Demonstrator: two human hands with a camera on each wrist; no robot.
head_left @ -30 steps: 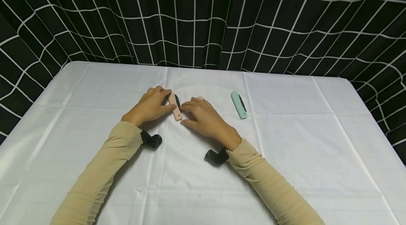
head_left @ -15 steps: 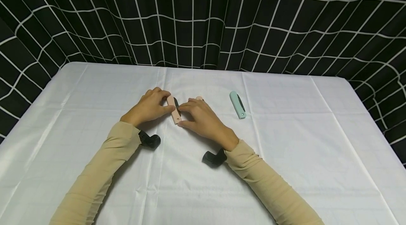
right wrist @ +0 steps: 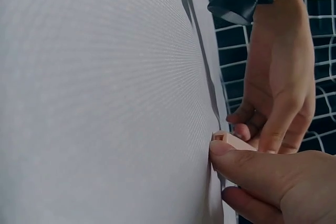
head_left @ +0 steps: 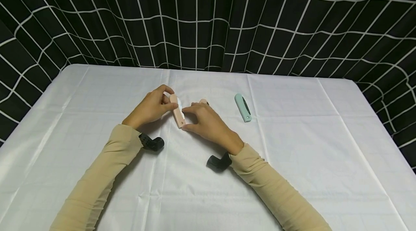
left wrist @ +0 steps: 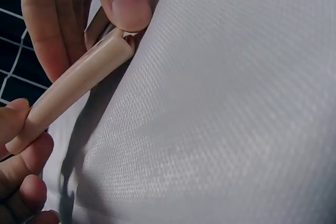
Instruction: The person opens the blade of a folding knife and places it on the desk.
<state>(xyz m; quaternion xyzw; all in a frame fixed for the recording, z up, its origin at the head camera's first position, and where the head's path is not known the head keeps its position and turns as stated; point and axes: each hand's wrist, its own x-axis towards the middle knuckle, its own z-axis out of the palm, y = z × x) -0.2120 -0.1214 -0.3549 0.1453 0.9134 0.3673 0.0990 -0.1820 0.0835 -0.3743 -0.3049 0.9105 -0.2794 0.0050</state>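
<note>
A pink folding knife (head_left: pixel 177 114) stands on its edge between both hands, its blade along the right side of the handle catching bright light. My left hand (head_left: pixel 150 106) pinches the far end of the handle between thumb and fingers. At the near end, the thumb of my right hand (head_left: pixel 209 122) presses the handle tip while the index finger reaches the blade side. The left wrist view shows the smooth back of the pink handle (left wrist: pixel 76 85) and my right thumb (left wrist: pixel 130 11) on its slotted end. Most of a second pink handle (head_left: pixel 203 101) is hidden behind my right hand.
To the right lies a teal folding knife (head_left: pixel 242 108) on the white tablecloth (head_left: pixel 308 144). A black curtain with white grid lines (head_left: pixel 195 21) hangs behind the table. Dark wrist cameras (head_left: pixel 218 162) stick out below both wrists.
The pink knife has shifted slightly toward me and rolled, its blade side turning from dark to bright. My left fingers have lifted and curled more. My right thumb has come onto the handle's near end.
</note>
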